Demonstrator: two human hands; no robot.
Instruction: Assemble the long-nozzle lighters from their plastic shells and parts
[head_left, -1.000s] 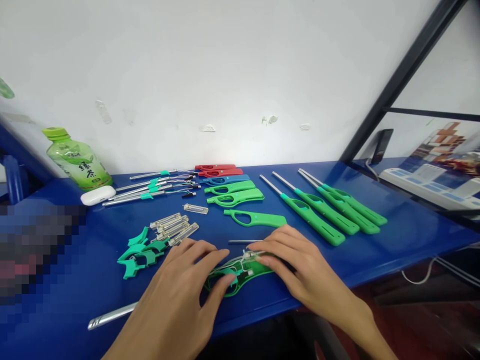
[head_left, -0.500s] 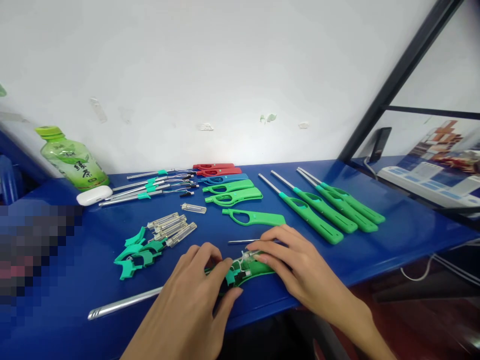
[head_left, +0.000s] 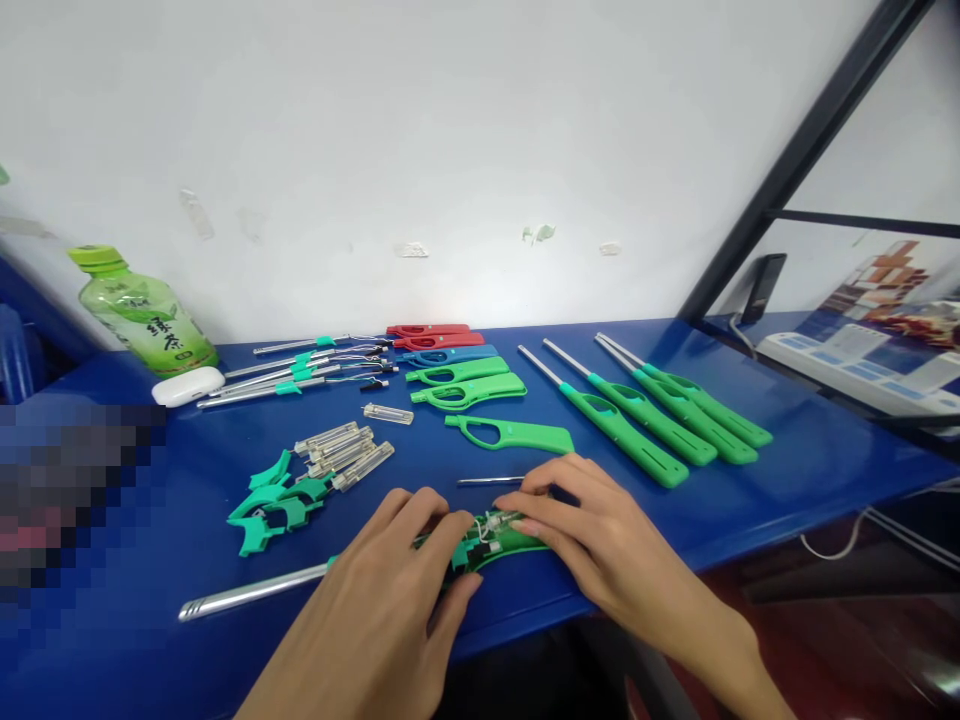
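Near the front edge of the blue table (head_left: 787,470) lies an open green lighter half-shell (head_left: 501,540) with wires and small parts inside. My left hand (head_left: 390,600) presses on its left end, fingers curled over the teal trigger area. My right hand (head_left: 592,530) rests on its right end, fingertips pinching at the white part inside. A long metal tube (head_left: 251,593) sticks out to the left from under my left hand. A thin metal rod (head_left: 487,481) lies just behind the shell.
Behind are green, blue and red handle shells (head_left: 457,375), three finished green lighters (head_left: 652,420), tubes with wires (head_left: 300,375), clear tanks (head_left: 345,450), teal triggers (head_left: 274,500). A green bottle (head_left: 142,320) and a white case (head_left: 187,385) stand far left. A power strip (head_left: 862,375) lies right.
My left hand has slid right along the shell, uncovering more of the metal tube. My right hand has stayed on the shell's right end, with only slight finger shifts.
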